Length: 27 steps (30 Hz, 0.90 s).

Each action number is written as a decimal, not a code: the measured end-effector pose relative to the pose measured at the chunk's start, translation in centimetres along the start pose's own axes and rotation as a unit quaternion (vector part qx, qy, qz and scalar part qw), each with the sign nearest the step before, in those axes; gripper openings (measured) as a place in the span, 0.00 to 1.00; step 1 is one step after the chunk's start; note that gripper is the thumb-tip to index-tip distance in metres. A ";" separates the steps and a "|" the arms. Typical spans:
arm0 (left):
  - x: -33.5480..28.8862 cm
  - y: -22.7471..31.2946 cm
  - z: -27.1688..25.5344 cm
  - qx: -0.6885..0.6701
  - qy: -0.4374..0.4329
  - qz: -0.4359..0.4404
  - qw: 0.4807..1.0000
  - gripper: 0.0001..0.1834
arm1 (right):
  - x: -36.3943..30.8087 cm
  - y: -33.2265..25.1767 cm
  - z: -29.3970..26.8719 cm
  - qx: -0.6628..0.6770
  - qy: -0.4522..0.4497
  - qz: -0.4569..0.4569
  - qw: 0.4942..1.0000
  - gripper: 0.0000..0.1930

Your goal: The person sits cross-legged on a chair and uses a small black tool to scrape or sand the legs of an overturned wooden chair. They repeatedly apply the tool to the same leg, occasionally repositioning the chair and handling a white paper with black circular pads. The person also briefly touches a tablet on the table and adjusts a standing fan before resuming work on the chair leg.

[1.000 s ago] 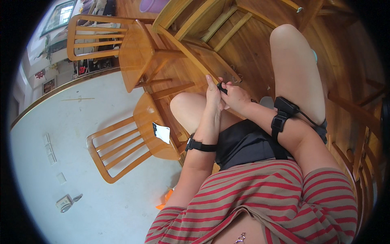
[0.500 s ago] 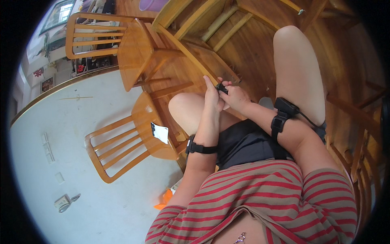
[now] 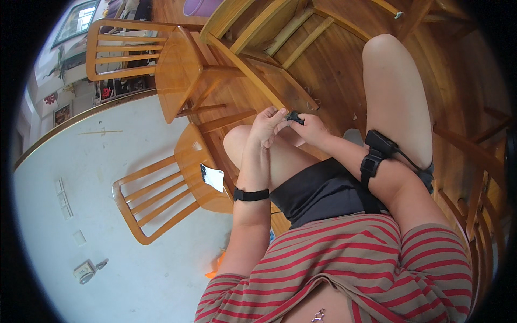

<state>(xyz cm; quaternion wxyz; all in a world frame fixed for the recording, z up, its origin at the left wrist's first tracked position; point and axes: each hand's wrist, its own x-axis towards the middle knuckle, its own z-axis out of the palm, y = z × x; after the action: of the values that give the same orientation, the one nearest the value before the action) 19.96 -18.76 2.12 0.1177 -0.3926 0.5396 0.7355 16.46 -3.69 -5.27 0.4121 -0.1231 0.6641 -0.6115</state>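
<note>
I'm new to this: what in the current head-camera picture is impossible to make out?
All in the head view:
- Black object: too small to identify, partly covered by the right hand.
- Left hand: too small in view to tell whether its fingertips touch that object.
- Orange thing: mostly hidden behind the left arm.
- Purple container: cut off by the top edge, so its full shape is unknown.
</note>
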 end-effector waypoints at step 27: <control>0.4 -1.3 0.6 -0.116 -0.037 -0.009 0.993 0.15 | -1.7 -2.2 -1.3 -0.042 -0.036 -0.006 0.998 0.21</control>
<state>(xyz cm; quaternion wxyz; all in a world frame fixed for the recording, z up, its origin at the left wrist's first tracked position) 20.16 -17.84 0.99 0.0976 -0.3808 0.4429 0.8058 15.89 -2.09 -2.65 0.4263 -0.1665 0.6734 -0.5806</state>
